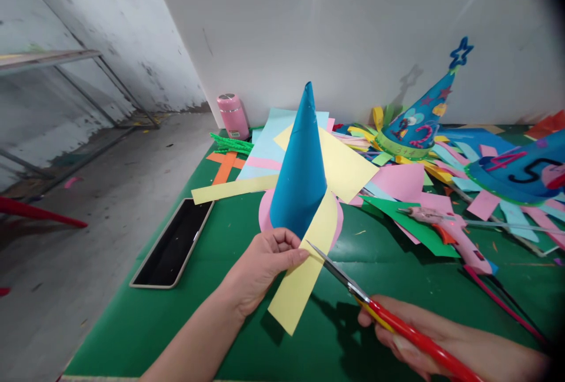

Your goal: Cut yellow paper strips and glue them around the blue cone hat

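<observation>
In front of me a blue paper cone (pixel 296 170) stands upright on a pink paper round (pixel 265 210). A pale yellow paper strip (pixel 295 294) runs past the cone's right side toward me, and its other end (pixel 238 188) sticks out on the left. My left hand (pixel 269 261) pinches the strip at the cone's base, thumb on top. My right hand (pixel 406 335) grips scissors (pixel 397 320) with red and yellow handles. Their blades lie across the strip, just right of my left thumb; whether they have cut into it I cannot tell.
A phone (pixel 174 246) lies at left. A pink flask (pixel 232 117), green pipe cleaners (pixel 232 144) and paper sheets stand behind. At right are a pink glue gun (pixel 459 235) and decorated cone hats (pixel 417 117). The green table's (pixel 132 335) edge drops off left.
</observation>
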The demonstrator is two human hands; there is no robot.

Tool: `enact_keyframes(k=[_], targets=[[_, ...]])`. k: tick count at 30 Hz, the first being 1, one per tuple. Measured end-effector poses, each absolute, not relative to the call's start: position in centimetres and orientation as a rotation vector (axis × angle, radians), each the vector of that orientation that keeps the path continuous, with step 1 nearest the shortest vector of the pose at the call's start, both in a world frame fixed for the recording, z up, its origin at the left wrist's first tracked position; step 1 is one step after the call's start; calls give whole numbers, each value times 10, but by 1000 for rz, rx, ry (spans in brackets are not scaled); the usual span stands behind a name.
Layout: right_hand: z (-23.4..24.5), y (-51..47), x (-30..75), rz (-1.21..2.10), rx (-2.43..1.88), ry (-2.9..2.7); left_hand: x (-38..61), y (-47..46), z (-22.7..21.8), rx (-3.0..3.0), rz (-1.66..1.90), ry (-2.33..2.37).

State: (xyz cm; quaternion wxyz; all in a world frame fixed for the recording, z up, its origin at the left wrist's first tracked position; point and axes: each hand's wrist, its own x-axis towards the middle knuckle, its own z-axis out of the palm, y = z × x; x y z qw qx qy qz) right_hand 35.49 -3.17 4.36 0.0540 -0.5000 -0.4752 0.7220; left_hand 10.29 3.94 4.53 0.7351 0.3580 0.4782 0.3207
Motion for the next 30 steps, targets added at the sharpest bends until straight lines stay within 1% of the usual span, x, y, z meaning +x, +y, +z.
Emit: enact_keyframes(k=[2, 7, 14, 21, 26, 30], targets=[[49, -31, 350, 2171, -1525, -1404, 104, 38, 46, 781, 722, 1044], [49, -29, 344, 2247, -1476, -1192, 104, 32, 41, 741, 733, 1015], [47, -26, 346, 2256, -1411, -1281, 103, 28, 41, 818, 617, 990], [34, -30, 354, 2322, -1236, -1284, 99, 35, 53, 951, 557, 1023], [30, -32, 358, 2388, -1205, -1252, 97, 41, 55, 1004, 522, 992], [8, -30, 355, 2353, -1222, -1311, 96, 44, 55, 1054, 503, 1019]])
